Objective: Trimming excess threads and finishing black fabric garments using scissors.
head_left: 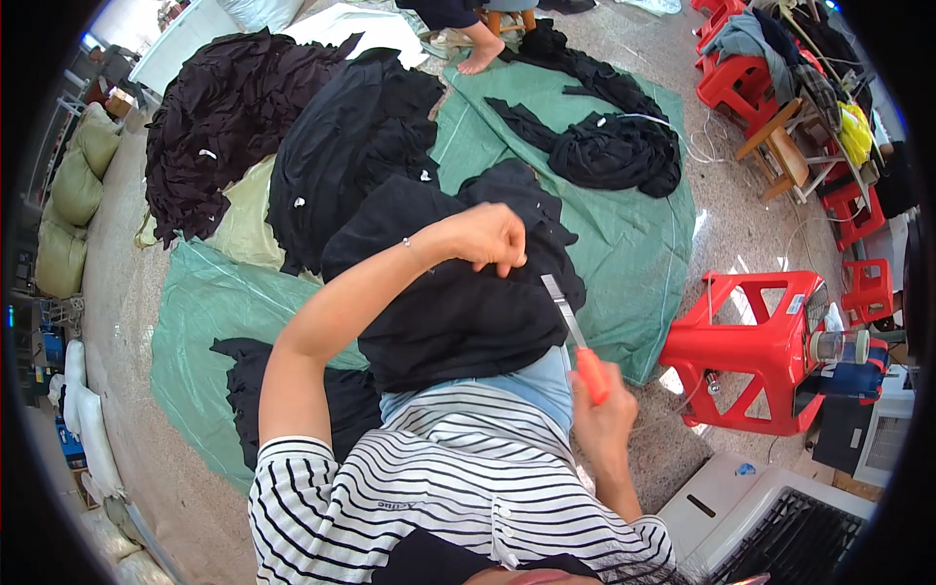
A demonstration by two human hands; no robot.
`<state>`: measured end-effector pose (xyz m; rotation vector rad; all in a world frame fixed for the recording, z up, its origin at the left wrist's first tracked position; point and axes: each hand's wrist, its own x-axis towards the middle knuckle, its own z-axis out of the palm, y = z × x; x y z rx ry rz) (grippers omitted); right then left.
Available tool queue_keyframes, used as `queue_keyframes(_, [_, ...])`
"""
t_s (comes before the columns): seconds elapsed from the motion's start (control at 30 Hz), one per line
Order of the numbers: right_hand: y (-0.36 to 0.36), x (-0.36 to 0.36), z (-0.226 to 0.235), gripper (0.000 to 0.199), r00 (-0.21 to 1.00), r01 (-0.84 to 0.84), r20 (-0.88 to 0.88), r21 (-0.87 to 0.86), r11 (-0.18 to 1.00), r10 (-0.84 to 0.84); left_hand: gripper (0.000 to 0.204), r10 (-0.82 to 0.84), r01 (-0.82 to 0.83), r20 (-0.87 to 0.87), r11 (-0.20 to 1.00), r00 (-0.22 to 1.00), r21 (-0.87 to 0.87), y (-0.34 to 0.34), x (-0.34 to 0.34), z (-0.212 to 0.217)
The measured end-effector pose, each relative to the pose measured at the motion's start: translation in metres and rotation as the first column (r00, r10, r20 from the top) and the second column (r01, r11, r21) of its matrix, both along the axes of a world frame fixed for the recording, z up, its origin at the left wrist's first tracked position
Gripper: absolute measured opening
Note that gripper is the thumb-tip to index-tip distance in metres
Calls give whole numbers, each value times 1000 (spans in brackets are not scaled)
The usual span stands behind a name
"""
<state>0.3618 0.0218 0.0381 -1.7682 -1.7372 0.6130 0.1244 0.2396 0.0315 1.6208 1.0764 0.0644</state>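
Observation:
Black cloth lies bunched over my lap and spreads forward onto the green sheet. Above it my left hand is raised with the fingers curled and pinched together; what they hold, if anything, is too small to make out. My right hand, to the right of my lap, is closed round the orange handle of a knife. Its long silver blade points up and away, with the tip near the right edge of the black cloth, a short way from my left fingertips. Whether the tip touches the cloth I cannot tell.
Green sheeting covers the floor. Dark cloth heaps lie ahead and left, a coiled black pile ahead right. A red plastic stool lies on its side at right. Another person's bare foot rests at the far edge.

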Motion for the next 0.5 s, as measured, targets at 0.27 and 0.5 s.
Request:
queue_keyframes(0.27, [27,43,-21,29,946,305,-148,107,946,-288,72,154,303,-598,748,786,591,21,41,-14])
queue_keyframes(0.5, [23,37,-8,39,979,205,-74,275,939,-192,22,509,-482,157,608,847,631,51,44,-35])
